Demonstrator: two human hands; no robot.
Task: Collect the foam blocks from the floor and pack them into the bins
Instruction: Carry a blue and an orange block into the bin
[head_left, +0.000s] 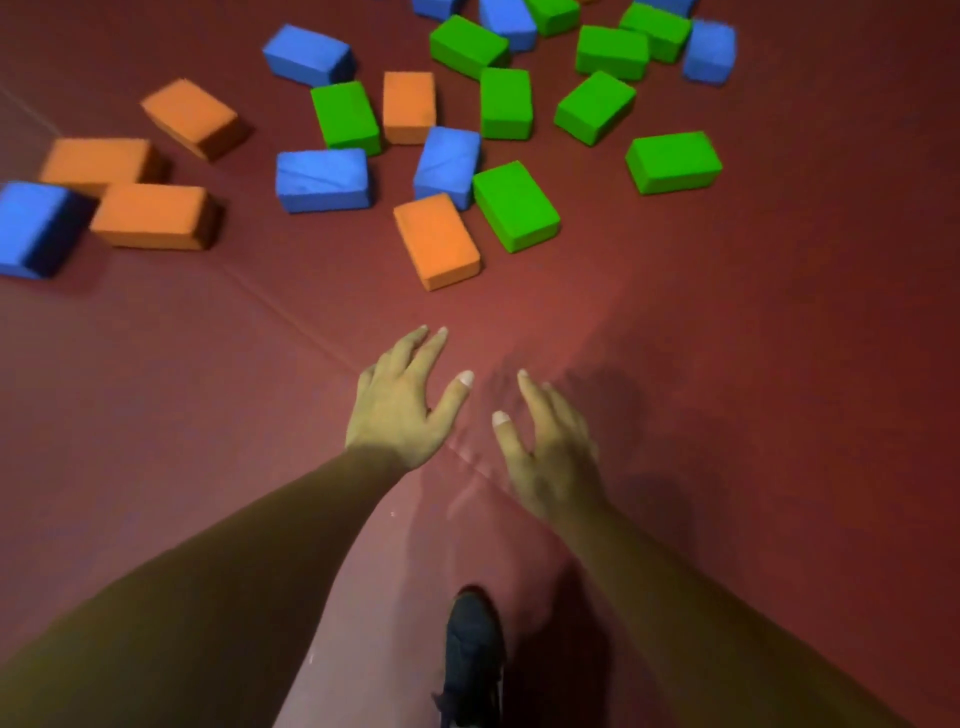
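Several orange, blue and green foam blocks lie scattered on the dark red floor ahead of me. Nearest are an orange block (437, 241) and a green block (515, 206) beside it, with a blue block (323, 180) to their left. My left hand (402, 402) and my right hand (548, 449) are stretched forward side by side above the floor, fingers spread and holding nothing. Both hands are short of the orange block, well apart from it. No bin is in view.
The red padded floor (753, 338) has a seam running diagonally from the left toward my hands. My dark shoe (474, 660) stands at the bottom centre. Orange blocks (153, 215) and a blue block (36, 228) lie at the left edge.
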